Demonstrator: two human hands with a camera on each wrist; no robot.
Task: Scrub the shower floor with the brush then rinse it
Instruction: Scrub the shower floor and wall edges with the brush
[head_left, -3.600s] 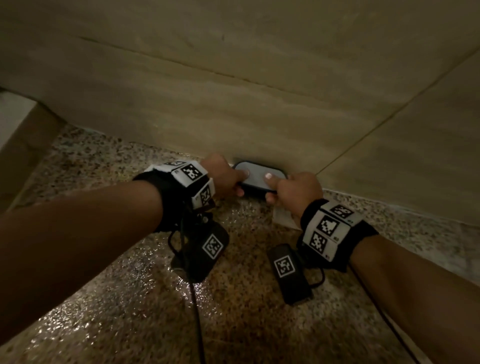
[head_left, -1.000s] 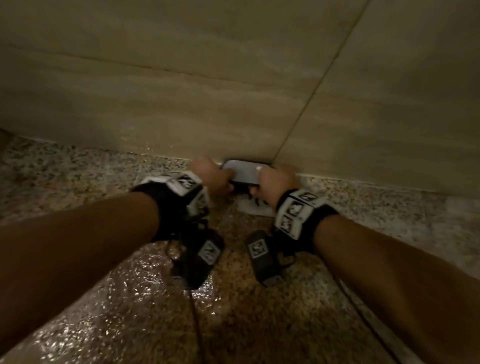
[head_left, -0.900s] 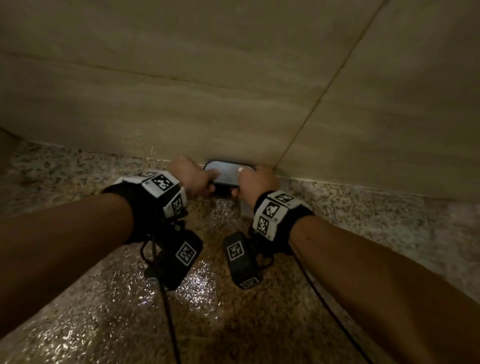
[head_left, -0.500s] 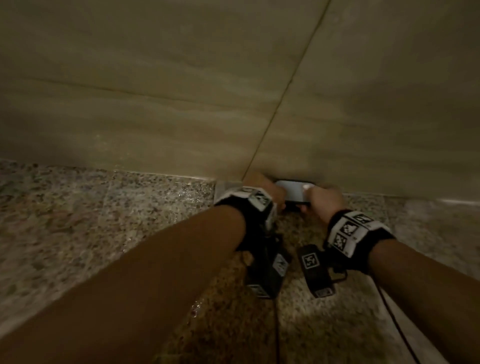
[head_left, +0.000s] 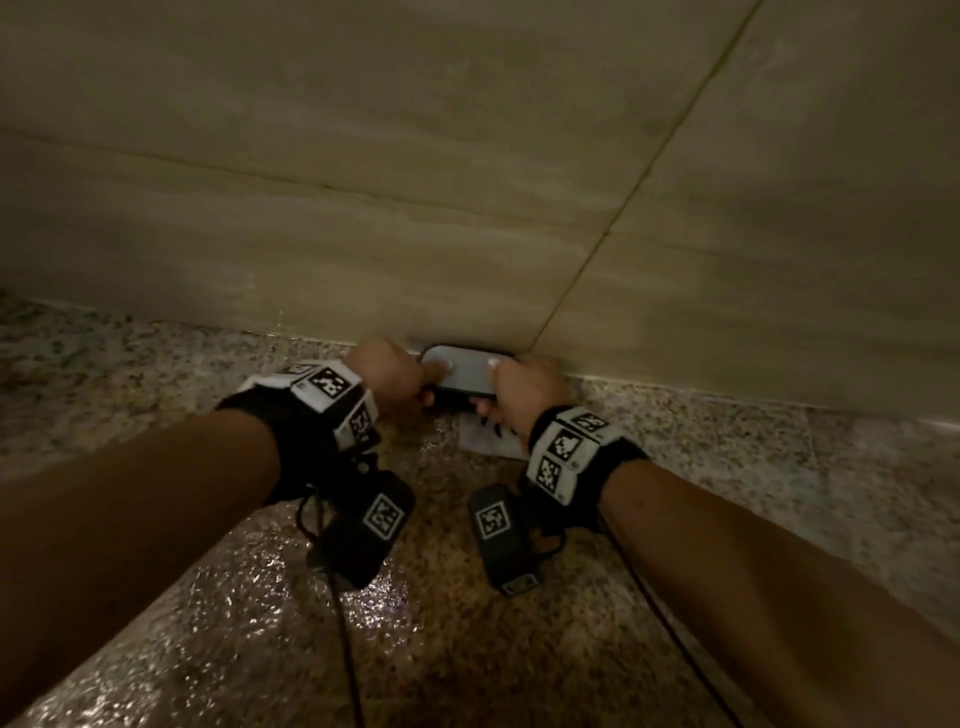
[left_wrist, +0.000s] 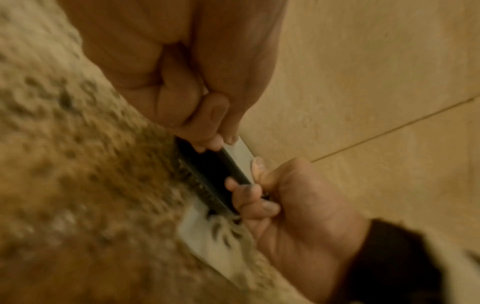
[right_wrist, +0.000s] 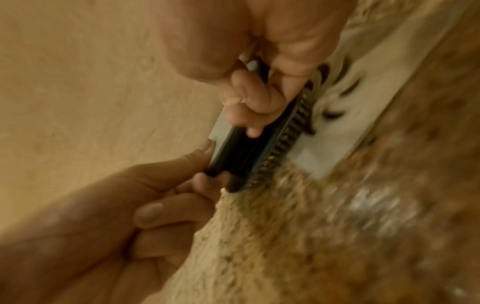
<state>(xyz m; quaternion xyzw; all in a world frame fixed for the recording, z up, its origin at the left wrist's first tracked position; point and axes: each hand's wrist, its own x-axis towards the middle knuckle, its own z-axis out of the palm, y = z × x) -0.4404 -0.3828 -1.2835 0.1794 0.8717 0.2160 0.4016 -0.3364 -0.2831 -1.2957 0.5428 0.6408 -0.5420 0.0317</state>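
A scrub brush (head_left: 460, 371) with a grey top and dark bristles stands on the wet speckled shower floor (head_left: 260, 623), tight against the base of the wall. My left hand (head_left: 392, 374) grips its left end and my right hand (head_left: 524, 392) grips its right end, thumbs on the grey top. In the left wrist view the fingers (left_wrist: 210, 123) curl round the brush (left_wrist: 207, 170). The right wrist view shows the bristles (right_wrist: 285, 131) on the edge of a white slotted drain cover (right_wrist: 337, 123).
The beige tiled wall (head_left: 363, 208) rises right behind the brush, with a slanting grout seam (head_left: 597, 249) ending just right of it. The drain cover (head_left: 488, 441) lies partly under my right hand. Wet, glinting floor extends toward me and to both sides.
Both hands have slid the brush left along the wall base, from right of the grout seam to just left of it, back over the drain cover. The grip is unchanged.
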